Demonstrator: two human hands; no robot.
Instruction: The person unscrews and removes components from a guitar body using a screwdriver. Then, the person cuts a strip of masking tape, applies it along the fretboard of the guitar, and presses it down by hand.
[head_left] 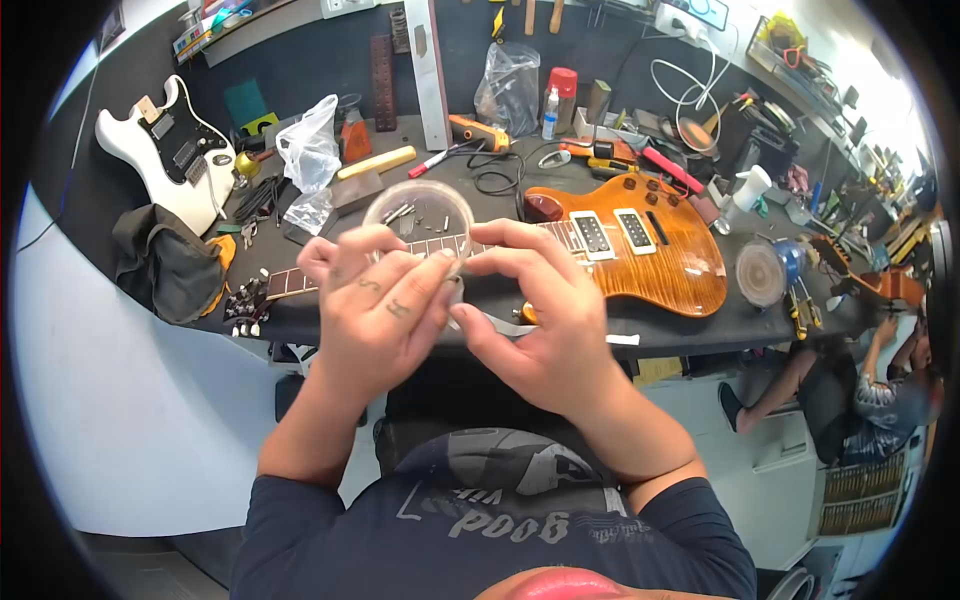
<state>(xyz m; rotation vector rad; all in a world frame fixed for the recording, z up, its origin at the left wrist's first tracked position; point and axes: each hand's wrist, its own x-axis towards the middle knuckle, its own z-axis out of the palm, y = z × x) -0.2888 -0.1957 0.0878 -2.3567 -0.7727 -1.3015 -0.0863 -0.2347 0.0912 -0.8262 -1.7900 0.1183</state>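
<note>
Over the guitar neck, I hold a roll of clear tape (pixel 418 188) up between my two hands. My left hand (pixel 375 305) is closed in a pinch at the roll's near side, its fingertips at the tape. My right hand (pixel 545 325) curls its fingers and thumb around the roll's right edge. A pale loose strip (pixel 495 324) hangs below the fingers. Beneath lies an amber flame-top electric guitar (pixel 660 270), body to the right. My hands hide part of its fretboard, while its headstock (pixel 246 306) shows at the left.
A white guitar body (pixel 150 150) lies at the left beside a dark cloth bag (pixel 165 265). Plastic bags (pixel 308 145), a wooden block (pixel 358 190) and an orange power tool (pixel 478 132) lie behind. Tools crowd the right side. Another person (pixel 850 390) sits at the lower right.
</note>
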